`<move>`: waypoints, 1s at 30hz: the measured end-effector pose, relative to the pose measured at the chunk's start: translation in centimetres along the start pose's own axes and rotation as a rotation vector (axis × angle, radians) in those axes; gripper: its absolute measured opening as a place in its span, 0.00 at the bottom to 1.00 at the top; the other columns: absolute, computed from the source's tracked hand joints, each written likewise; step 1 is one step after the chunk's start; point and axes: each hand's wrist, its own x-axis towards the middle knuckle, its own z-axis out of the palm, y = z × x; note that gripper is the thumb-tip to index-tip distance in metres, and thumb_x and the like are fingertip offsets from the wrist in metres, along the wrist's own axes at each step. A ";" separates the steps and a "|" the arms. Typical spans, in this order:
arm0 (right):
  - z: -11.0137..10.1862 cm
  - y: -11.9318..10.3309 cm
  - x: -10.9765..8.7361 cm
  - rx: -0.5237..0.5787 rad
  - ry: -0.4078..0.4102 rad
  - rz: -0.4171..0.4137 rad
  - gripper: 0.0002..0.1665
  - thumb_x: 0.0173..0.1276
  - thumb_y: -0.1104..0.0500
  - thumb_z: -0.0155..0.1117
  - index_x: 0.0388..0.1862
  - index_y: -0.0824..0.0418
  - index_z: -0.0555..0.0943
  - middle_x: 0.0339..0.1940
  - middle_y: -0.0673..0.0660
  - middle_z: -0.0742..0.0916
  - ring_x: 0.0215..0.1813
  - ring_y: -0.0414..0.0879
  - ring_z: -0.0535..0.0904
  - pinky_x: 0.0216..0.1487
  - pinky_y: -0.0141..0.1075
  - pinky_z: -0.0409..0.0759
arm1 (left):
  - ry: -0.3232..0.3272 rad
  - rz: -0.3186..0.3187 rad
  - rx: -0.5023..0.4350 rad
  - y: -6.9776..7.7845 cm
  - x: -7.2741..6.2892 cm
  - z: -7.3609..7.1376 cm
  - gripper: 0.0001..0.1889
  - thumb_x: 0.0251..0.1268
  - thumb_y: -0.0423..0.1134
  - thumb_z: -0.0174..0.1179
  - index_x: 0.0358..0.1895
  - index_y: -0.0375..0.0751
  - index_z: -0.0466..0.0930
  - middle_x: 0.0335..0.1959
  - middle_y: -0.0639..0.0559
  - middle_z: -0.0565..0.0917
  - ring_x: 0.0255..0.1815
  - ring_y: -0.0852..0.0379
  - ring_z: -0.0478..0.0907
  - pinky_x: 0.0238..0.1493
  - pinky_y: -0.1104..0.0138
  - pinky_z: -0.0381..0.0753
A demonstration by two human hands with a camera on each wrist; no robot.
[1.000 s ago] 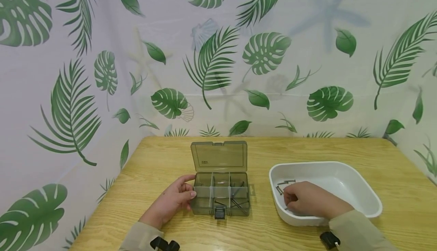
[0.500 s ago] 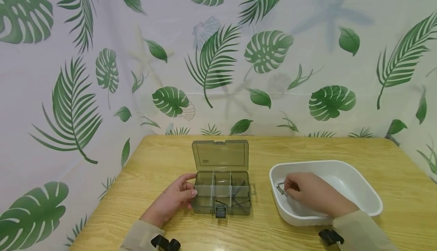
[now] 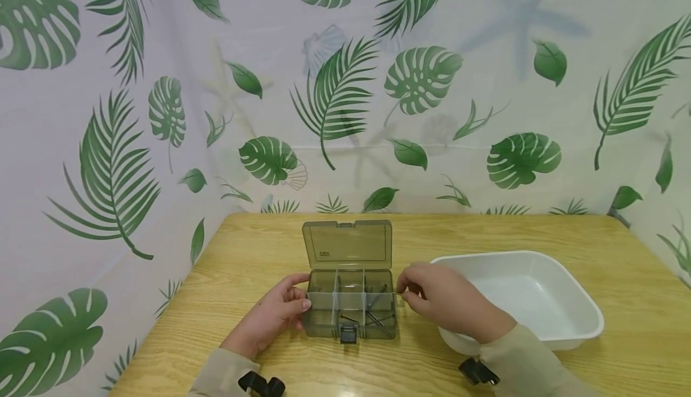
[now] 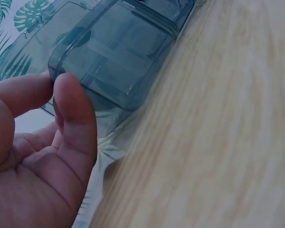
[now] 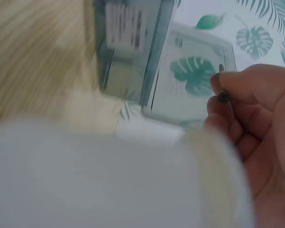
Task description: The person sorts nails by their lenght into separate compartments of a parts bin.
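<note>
A smoky transparent compartment box [image 3: 349,310] stands on the table with its lid [image 3: 348,244] raised at the back. Several dark screws [image 3: 378,320] lie in its front right part, with another in the front middle. My left hand [image 3: 278,313] holds the box's left side, thumb at the edge; in the left wrist view its fingertips [image 4: 71,88] meet the box corner. Just right of the box, my right hand [image 3: 445,298] pinches a screw between thumb and fingers. The right wrist view shows that screw's round dark head [image 5: 223,96] and its other end sticking out.
A white rounded tray [image 3: 540,265] stands on the right, its left part hidden behind my right hand and forearm. The wooden table [image 3: 259,253] meets a leaf-patterned curtain [image 3: 345,115] at the back and left. A black wrist mount sits at each sleeve.
My right hand has lifted out of the white tray and moved left to the box's right side, carrying a screw. My left hand has stayed at the box.
</note>
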 end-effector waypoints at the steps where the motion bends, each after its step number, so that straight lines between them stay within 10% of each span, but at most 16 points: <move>1: 0.3 -0.3 0.3 -0.008 0.000 -0.008 0.06 0.71 0.61 0.65 0.39 0.50 0.85 0.31 0.38 0.79 0.31 0.35 0.71 0.32 0.34 0.75 | 0.000 0.001 0.001 0.0 0.0 0.0 0.32 0.77 0.33 0.55 0.79 0.39 0.54 0.43 0.46 0.73 0.31 0.56 0.70 0.33 0.63 0.81; 30: 3.5 -3.9 3.6 -0.020 -0.081 -0.052 0.05 0.72 0.55 0.65 0.44 0.50 0.85 0.36 0.39 0.80 0.37 0.36 0.76 0.39 0.37 0.79 | -0.007 0.005 -0.007 -0.1 0.0 -0.1 0.33 0.77 0.33 0.56 0.79 0.38 0.54 0.43 0.46 0.73 0.35 0.55 0.71 0.34 0.63 0.81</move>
